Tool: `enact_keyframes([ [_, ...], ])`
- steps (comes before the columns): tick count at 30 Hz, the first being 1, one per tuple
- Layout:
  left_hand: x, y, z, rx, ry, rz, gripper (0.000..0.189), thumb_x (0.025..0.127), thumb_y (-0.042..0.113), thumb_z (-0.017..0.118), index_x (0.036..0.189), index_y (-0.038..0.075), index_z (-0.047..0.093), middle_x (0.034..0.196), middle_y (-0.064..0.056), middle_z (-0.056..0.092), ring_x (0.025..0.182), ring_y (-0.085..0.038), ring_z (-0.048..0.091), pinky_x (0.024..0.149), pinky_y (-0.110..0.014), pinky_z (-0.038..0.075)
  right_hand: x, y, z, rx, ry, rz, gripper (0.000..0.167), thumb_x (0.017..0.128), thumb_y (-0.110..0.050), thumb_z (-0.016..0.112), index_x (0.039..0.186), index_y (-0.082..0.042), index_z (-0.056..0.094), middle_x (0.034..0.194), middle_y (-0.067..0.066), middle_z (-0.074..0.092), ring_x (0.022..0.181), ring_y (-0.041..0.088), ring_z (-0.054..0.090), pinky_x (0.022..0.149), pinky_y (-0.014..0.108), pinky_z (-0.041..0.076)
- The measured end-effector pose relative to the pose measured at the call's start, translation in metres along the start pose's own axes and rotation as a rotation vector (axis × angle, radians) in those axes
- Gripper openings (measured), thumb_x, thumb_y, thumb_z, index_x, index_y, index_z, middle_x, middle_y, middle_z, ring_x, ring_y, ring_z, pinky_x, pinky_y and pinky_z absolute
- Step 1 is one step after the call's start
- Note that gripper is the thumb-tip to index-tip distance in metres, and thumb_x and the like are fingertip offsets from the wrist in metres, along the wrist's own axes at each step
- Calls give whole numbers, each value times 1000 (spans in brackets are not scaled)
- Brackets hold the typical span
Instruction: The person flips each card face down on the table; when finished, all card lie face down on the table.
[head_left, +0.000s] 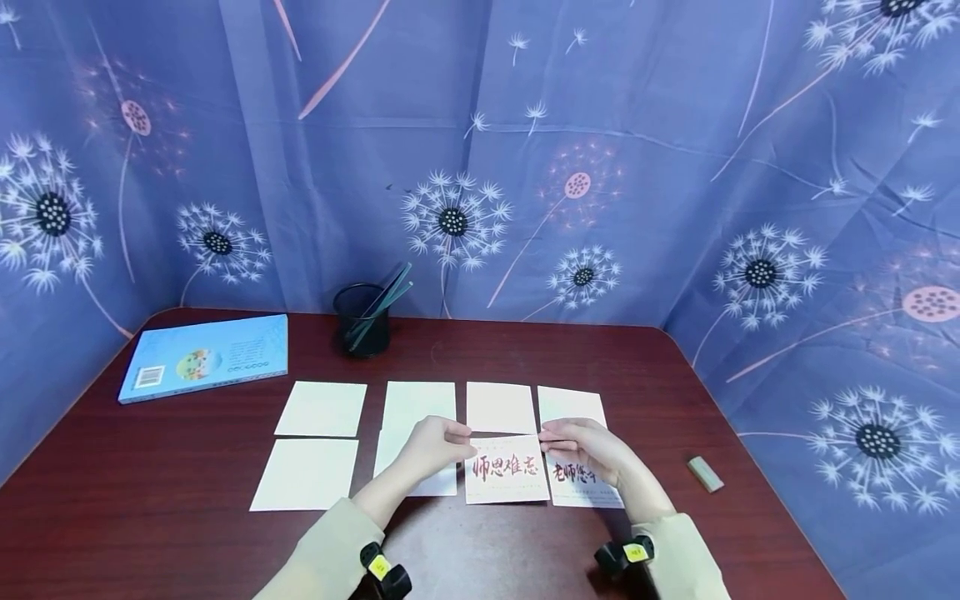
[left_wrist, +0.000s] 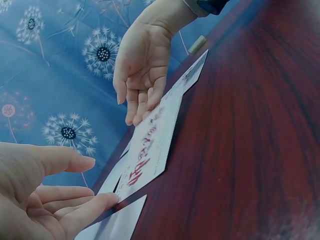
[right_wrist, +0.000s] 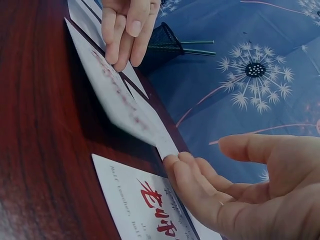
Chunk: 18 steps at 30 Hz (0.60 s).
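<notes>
A white card with red writing (head_left: pixel 507 487) is in the front row, its near edge slightly raised off the table in the right wrist view. My left hand (head_left: pixel 431 448) touches its upper left corner with the fingertips, the thumb held apart in the left wrist view (left_wrist: pixel 50 195). At the upper right corner are the fingertips of my right hand (head_left: pixel 596 450), its thumb also away from the card. Partly under my right hand lies another card with dark red writing (head_left: pixel 585 493). Beside my left hand is a blank white card (head_left: pixel 438 483).
More blank cards (head_left: pixel 303 475) lie in two rows on the dark red table (head_left: pixel 150 500). Towards the back stand a black mesh pen holder (head_left: pixel 362 325) with green sticks and, left of it, a blue book (head_left: pixel 210 354). A pale eraser-like block (head_left: pixel 705 473) lies at right.
</notes>
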<state>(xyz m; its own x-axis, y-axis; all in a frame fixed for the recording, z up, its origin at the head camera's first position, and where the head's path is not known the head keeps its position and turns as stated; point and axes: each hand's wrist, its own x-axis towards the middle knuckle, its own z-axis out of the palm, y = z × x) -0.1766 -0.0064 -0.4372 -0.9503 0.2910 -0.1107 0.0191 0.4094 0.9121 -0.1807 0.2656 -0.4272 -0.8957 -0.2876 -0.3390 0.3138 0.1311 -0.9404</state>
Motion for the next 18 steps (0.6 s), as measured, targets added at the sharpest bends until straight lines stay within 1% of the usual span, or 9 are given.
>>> enact_keyframes([
  [4,0,-2,0,3,6,10,36,80,11,74,111,-7,69,99,-17,73,88,-25,71,78,-36,59,3,2,4,33,26,3,47,98,-7,49,132,23,35,101,5,64,86,4,66,81,17,56],
  [8,1,-3,1,3,6,11,37,80,11,74,111,-7,68,99,-17,73,90,-26,71,79,-37,59,4,3,6,21,27,-12,48,98,-4,49,133,25,32,110,13,63,89,5,65,83,18,56],
  [11,1,-3,2,3,4,0,37,80,11,74,112,-6,68,100,-17,73,92,-27,71,80,-38,59,4,2,7,-14,3,-28,49,98,-4,48,133,26,32,117,18,62,93,5,65,86,19,56],
  [15,1,-3,2,3,4,-8,37,80,12,74,112,-6,68,101,-16,73,94,-27,70,81,-38,59,5,3,10,-40,-13,-42,50,97,-5,50,133,26,34,113,13,64,92,4,65,85,19,56],
  [18,1,-3,2,4,4,-3,37,80,12,74,112,-6,68,101,-16,73,94,-27,70,81,-38,59,7,4,12,-44,-8,-35,50,96,-5,51,133,25,37,109,9,66,90,4,65,84,19,56],
])
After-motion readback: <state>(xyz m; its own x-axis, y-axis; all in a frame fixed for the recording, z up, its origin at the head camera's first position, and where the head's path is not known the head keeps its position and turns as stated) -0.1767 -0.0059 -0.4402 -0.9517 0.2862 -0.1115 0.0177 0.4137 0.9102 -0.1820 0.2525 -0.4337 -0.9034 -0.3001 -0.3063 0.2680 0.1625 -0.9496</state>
